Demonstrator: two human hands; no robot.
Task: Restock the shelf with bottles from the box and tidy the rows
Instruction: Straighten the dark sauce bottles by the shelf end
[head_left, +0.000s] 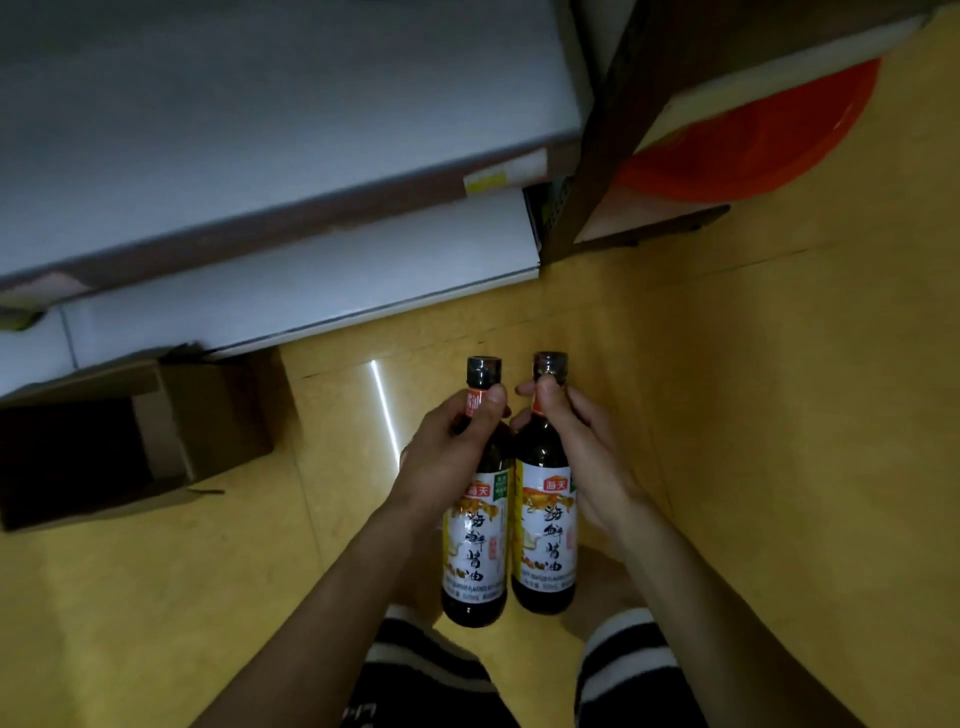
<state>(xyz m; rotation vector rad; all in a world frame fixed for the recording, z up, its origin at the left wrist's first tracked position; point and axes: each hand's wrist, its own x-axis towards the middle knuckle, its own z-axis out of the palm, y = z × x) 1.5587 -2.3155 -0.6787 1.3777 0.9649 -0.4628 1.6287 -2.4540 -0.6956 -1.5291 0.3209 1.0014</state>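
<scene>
yellow floor (727, 415), hands gripping bottle necks

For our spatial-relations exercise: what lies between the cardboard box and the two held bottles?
In the head view, only bare yellow floor with a bright light streak separates the box from the bottles.

Dim, warm-toned wide-angle view. A narrow bright streak (384, 410) of reflected light lies on the glossy yellow floor (727, 415) just left of the fingers (493, 400). Farther left, the box (78, 457) interior sinks into deep shadow. Above the fingers the shelf (260, 130) looks soft and smeared, its edges skewed by the lens. Below them, labels on the bottles (548, 525) read sharply.
</scene>
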